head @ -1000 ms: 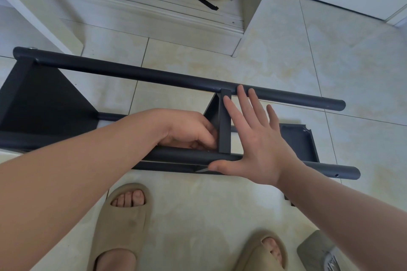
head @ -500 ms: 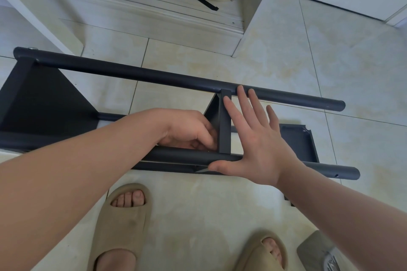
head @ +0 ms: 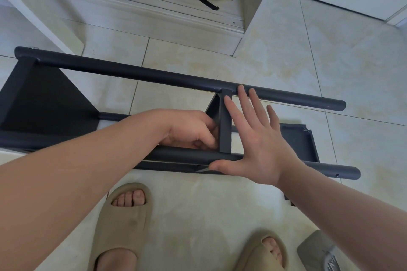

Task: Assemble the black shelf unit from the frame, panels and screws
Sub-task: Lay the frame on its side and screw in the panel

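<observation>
The black shelf frame (head: 132, 70) lies on its side on the tiled floor (head: 286, 61) before two slippered feet, one panel (head: 44, 103) fixed at its left end and a loose panel (head: 295, 138) lying flat beneath its right end. The right hand (head: 259, 145) lies flat with straight fingers against the middle panel (head: 225, 125), its thumb on the near tube (head: 182, 154). The left hand (head: 189, 130) curls against that panel's other side, and whether it holds anything cannot be told.
</observation>
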Demonstrator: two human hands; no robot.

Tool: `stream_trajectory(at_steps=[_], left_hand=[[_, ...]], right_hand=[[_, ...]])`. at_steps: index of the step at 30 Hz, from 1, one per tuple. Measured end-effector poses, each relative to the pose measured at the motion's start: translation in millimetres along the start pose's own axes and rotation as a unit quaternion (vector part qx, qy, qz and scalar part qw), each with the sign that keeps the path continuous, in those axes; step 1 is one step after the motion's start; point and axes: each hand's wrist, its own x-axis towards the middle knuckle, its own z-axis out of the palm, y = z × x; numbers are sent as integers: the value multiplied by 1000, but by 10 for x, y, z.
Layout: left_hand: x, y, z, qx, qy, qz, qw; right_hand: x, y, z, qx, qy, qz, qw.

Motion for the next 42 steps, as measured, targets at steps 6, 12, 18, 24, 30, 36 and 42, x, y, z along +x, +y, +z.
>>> stream_trajectory(at_steps=[6, 12, 18, 24, 30, 36, 42], left_hand=[[1, -5, -28, -11, -19, -21, 1000], [-11, -2, -42, -56, -26, -5, 998], [10, -8, -11, -12, 2, -4, 1000], [-11, -7, -25, 1, 5, -6, 1000], [-20, 13, -22, -43, -21, -5, 999], [-14, -5, -6, 10, 3, -18, 1000], [-12, 8, -30, -21, -20, 2, 1000]], right_hand=[[-6, 2, 4, -1, 0, -1, 1000], [-4, 7, 7, -1, 4, -5, 1000], [-4, 10, 11, 2, 8, -5, 1000], [-7, 9, 12, 0, 6, -5, 1000], [-7, 5, 9, 0, 6, -5, 1000], [-7, 4, 6, 1, 4, -5, 1000], [-5, 6, 10, 0, 6, -6, 1000]])
